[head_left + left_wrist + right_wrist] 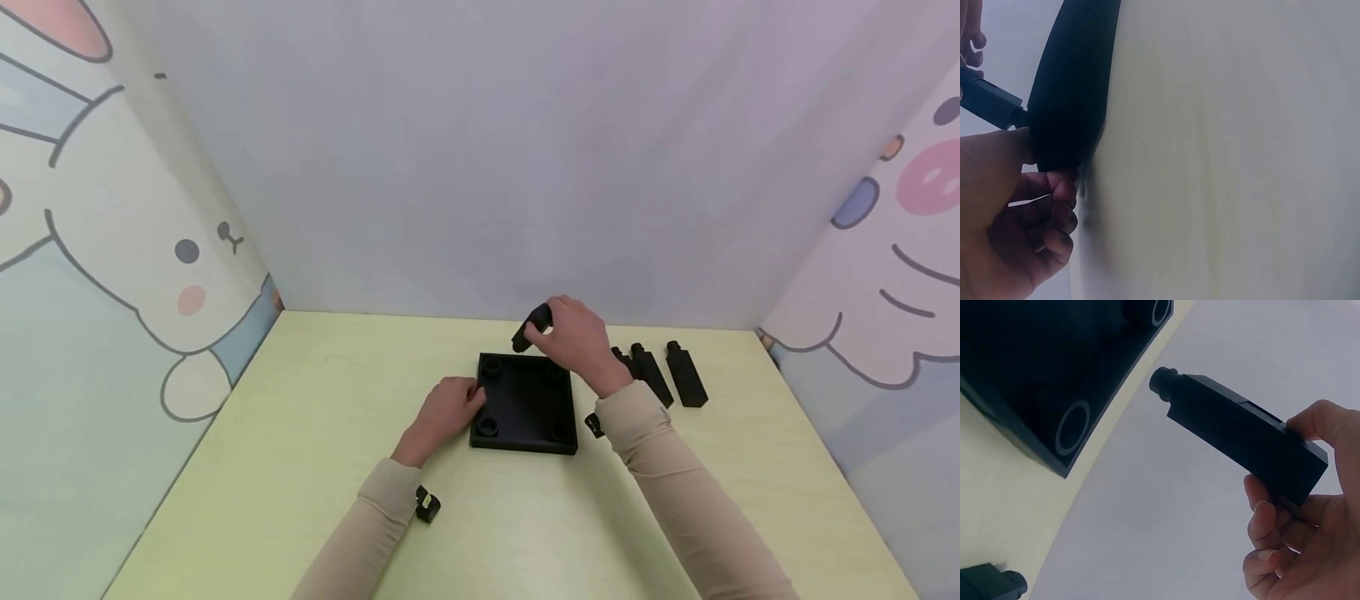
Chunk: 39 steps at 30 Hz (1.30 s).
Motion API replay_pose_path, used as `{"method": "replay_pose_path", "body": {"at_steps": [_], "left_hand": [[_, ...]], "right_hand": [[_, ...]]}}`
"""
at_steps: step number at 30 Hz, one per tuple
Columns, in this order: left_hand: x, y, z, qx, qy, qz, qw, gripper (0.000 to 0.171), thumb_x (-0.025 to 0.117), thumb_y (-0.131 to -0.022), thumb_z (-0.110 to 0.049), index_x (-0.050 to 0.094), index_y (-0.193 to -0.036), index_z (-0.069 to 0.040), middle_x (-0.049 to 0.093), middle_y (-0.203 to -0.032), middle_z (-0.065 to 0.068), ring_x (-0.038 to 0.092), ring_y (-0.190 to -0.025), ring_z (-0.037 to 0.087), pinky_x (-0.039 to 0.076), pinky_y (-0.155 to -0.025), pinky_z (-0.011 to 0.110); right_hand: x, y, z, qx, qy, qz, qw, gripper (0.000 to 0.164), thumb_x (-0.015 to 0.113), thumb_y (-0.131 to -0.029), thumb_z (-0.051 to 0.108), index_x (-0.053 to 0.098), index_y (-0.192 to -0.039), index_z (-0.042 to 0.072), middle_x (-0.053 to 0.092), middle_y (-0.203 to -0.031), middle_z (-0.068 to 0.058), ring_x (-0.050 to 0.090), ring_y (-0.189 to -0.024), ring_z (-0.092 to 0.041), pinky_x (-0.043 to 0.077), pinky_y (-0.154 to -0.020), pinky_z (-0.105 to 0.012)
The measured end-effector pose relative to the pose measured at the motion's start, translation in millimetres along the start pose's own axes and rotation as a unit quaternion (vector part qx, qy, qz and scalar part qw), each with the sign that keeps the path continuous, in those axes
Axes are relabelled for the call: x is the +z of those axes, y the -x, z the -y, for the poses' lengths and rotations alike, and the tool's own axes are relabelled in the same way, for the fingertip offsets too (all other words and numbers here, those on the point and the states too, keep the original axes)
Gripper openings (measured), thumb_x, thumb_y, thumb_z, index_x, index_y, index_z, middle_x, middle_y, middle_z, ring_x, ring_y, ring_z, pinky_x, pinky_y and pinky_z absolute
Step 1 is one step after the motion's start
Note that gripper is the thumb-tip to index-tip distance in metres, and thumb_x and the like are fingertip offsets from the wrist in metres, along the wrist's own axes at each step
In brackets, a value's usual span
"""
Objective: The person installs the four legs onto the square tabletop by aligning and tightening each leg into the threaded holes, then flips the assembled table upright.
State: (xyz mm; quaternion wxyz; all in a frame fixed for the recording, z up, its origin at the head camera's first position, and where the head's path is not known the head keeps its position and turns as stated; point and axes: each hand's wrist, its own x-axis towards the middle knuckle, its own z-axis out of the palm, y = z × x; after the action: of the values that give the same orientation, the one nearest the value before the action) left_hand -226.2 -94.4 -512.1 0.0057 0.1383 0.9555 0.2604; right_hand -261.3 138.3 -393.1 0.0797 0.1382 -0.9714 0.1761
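A black square table top (pixel 525 404) lies on the table with its raised rim and round corner sockets facing up. My left hand (pixel 447 408) grips its left edge; in the left wrist view the thumb and curled fingers pinch the black rim (pixel 1075 81). Above the far edge, my right hand (pixel 577 333) holds a black table leg (pixel 532 327) in the air. The right wrist view shows this square leg (pixel 1247 434) pinched near its flat end between thumb and fingers, its round knobbed end pointing toward the table top. A gap separates that knob from the nearest socket (pixel 1074 428).
Several more black legs lie to the right, one leg (pixel 686 379) apart and another leg (pixel 651 375) partly behind the right sleeve (pixel 637 417). A pale curtain (pixel 480 167) hangs behind the yellow table (pixel 360 358). Small black wrist cameras, one a camera (pixel 427 504), sit under both wrists.
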Motion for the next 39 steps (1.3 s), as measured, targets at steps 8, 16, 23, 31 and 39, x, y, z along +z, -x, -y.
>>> {"method": "replay_pose_path", "body": {"at_steps": [8,16,23,31,39], "left_hand": [[0.7,0.4,1.4,0.001,0.002,-0.003,1.0000,0.041,0.055,-0.102,-0.027,0.044,-0.064,-0.016,0.033,-0.058,-0.007,0.033,-0.053,0.008,0.025,-0.052,0.023],[-1.7,2.9,-0.8,-0.004,0.005,-0.003,1.0000,0.041,0.055,-0.103,-0.027,0.045,-0.065,-0.015,0.034,-0.058,-0.006,0.034,-0.053,0.009,0.025,-0.051,0.023],[-0.4,3.7,-2.0,-0.002,0.007,-0.006,1.0000,0.041,0.055,-0.102,-0.025,0.045,-0.064,-0.014,0.033,-0.058,-0.005,0.033,-0.052,0.009,0.024,-0.051,0.023],[-0.5,3.5,-2.8,-0.006,0.015,-0.007,0.9998,0.041,0.055,-0.102,-0.024,0.045,-0.064,-0.014,0.033,-0.058,-0.005,0.033,-0.053,0.009,0.024,-0.052,0.023],[-0.4,3.4,-3.4,-0.001,0.017,-0.011,0.9998,0.043,0.055,-0.102,-0.024,0.042,-0.063,-0.015,0.032,-0.057,-0.005,0.033,-0.052,0.009,0.024,-0.051,0.023]], "right_hand": [[4,-4,14,-0.014,0.005,0.023,1.000,0.050,0.056,-0.100,0.044,0.063,-0.128,0.003,0.066,-0.125,-0.017,0.066,-0.102,-0.033,0.056,-0.085,-0.050],[10,-6,25,-0.037,0.006,0.025,0.999,0.044,0.058,-0.100,0.042,0.064,-0.124,0.005,0.067,-0.116,-0.013,0.065,-0.096,-0.030,0.056,-0.080,-0.046],[15,-9,31,-0.054,0.016,0.033,0.998,0.047,0.059,-0.099,0.042,0.064,-0.128,0.004,0.068,-0.122,-0.015,0.068,-0.102,-0.032,0.058,-0.083,-0.047],[18,-11,35,-0.054,0.030,0.055,0.997,0.056,0.059,-0.099,0.042,0.059,-0.138,0.002,0.062,-0.138,-0.018,0.065,-0.120,-0.035,0.057,-0.094,-0.050],[23,-16,37,-0.061,0.033,0.069,0.995,0.052,0.058,-0.098,0.041,0.061,-0.134,0.003,0.065,-0.132,-0.016,0.065,-0.117,-0.034,0.057,-0.094,-0.050]]}}
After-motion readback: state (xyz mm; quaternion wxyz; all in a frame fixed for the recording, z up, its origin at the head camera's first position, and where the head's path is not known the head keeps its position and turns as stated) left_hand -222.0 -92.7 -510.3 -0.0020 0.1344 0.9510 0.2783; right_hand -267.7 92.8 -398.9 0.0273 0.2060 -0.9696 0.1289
